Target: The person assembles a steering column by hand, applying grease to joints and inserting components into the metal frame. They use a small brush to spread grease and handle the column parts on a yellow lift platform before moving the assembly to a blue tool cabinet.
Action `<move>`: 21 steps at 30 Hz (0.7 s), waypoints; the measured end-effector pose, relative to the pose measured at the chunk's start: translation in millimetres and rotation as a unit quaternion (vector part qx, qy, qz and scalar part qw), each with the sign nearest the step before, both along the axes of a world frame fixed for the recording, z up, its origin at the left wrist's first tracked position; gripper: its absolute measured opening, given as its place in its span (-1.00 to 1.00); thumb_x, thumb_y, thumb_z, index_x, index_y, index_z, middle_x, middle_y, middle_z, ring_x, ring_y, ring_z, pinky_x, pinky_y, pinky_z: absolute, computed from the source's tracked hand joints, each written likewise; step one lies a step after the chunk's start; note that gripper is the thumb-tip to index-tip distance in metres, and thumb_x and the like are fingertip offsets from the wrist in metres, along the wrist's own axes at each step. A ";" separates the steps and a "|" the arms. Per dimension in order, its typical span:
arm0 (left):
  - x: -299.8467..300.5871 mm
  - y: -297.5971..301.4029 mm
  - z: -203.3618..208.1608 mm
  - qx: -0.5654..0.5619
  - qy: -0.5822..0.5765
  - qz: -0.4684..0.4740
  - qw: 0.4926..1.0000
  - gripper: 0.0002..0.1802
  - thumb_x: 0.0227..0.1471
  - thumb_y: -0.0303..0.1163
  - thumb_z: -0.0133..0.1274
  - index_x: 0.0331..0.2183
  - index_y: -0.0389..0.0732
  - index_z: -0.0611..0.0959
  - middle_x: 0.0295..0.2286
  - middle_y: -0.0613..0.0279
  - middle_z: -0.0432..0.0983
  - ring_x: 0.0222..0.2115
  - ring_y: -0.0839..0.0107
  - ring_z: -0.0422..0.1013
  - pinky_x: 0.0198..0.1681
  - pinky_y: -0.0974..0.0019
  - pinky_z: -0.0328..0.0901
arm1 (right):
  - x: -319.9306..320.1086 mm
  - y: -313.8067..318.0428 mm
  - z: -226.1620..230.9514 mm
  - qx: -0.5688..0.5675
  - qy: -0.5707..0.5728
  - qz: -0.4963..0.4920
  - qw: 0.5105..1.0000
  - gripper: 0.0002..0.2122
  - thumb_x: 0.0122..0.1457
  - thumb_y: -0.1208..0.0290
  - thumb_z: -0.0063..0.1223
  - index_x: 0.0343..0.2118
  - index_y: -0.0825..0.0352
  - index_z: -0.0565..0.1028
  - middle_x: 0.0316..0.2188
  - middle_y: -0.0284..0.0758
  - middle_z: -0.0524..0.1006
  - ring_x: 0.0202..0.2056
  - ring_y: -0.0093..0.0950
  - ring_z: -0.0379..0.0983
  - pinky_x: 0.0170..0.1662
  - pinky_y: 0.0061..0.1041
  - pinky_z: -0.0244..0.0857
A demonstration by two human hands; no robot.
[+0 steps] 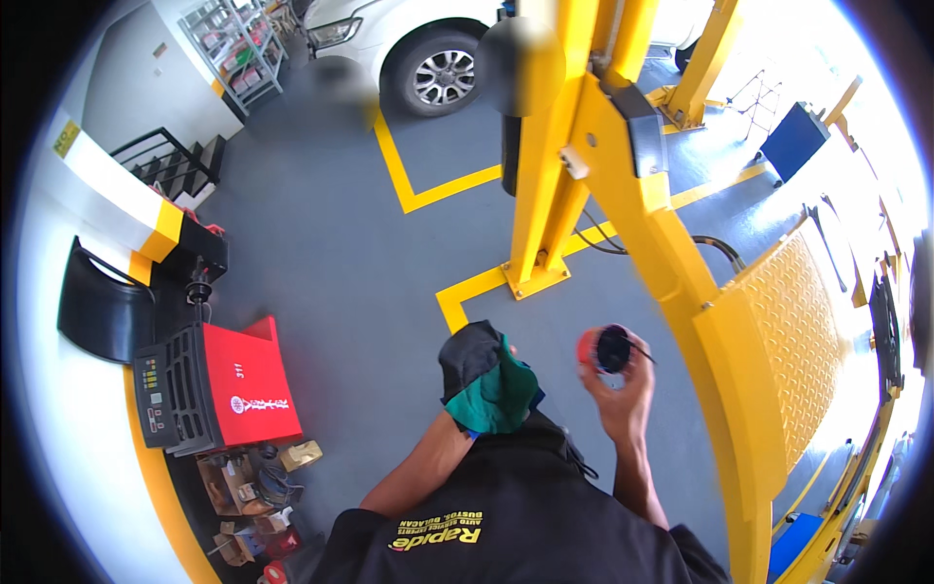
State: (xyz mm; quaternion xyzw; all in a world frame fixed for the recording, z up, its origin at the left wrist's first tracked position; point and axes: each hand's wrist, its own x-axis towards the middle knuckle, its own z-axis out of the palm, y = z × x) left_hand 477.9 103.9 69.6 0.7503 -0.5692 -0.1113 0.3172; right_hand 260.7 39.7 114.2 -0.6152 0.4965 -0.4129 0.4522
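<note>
In front of my chest, my left hand (461, 432) is mostly covered by a black and green cloth item (493, 382) that looks like a cap. Only the wrist and a bit of fingertip show around it, and the cloth appears gripped. To the right, my right hand (625, 401) is wrapped round a small round tub (613, 348), dark on top with red at its side. A thin dark stick or handle juts from the tub toward the right. What is inside the tub cannot be made out.
A yellow lift post (551, 146) with a slanting yellow arm (681, 292) rises close on my right. At left stands a red and black wheel balancer (248, 384), with boxes and parts (243, 492) below. A white vehicle (389, 39) is parked ahead, beyond yellow floor lines (452, 187).
</note>
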 end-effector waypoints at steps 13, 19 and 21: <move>227.7 22.0 6.8 -0.004 -0.025 0.043 0.999 -0.49 0.06 -0.19 0.33 0.00 -0.19 0.61 -0.11 0.07 0.67 -0.07 0.16 0.57 0.10 0.15 0.38 | 303.3 -42.7 -4.3 0.029 0.035 0.322 0.946 -0.24 0.05 0.18 0.56 0.21 0.50 0.39 -0.09 -0.08 0.67 -0.05 -0.28 0.66 0.08 -0.29 0.51; 319.8 -57.2 29.8 0.022 0.008 0.040 0.999 -0.47 0.01 -0.20 0.32 0.00 -0.18 0.61 -0.18 0.07 0.66 -0.14 0.04 0.57 0.01 0.12 0.41 | 401.8 -112.2 -42.7 0.106 -0.036 0.345 0.932 -0.22 0.05 0.13 0.57 0.19 0.52 0.39 -0.09 -0.12 0.65 -0.08 -0.42 0.65 0.03 -0.35 0.52; 360.6 -95.3 37.7 0.022 0.022 0.012 0.999 -0.57 0.00 -0.25 0.29 -0.09 -0.18 0.64 -0.26 0.07 0.65 -0.25 0.02 0.57 -0.15 0.09 0.43 | 440.9 -148.0 -44.6 -0.001 0.028 0.336 0.941 -0.26 0.07 0.19 0.56 0.20 0.50 0.39 -0.05 -0.11 0.64 -0.03 -0.39 0.64 0.06 -0.37 0.52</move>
